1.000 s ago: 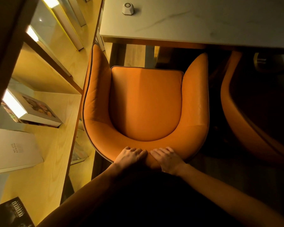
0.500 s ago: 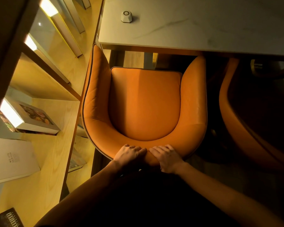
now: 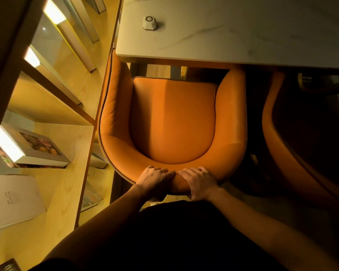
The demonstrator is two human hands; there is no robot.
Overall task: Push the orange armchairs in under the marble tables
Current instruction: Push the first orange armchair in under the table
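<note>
Armchair (image 3: 172, 122) nudged further under table (image 3: 243, 30); two hands (image 3: 155, 181) (image 3: 201, 182) grip backrest.

Overall light: the room is seen as dim, and everything is coloured warm yellow-orange.
Light source: bright strip lights (image 3: 54, 11) are set under the wooden shelves (image 3: 53, 106) on the left, and they are washed out to white.
Brightest parts: the shelves and the marble table (image 3: 243, 30) top are lit best.
Chair seat: the orange armchair (image 3: 172, 122) is lit on its right half, and a soft shadow is laid over its left half.
Dark parts: the bottom middle and the right side are almost black, so little can be made out there.
Hands: the left hand (image 3: 155, 181) is shaded more than the right hand (image 3: 201, 182).
Sharpness: edges are seen a little soft, and the shelf lines are bent by the wide lens.
</note>
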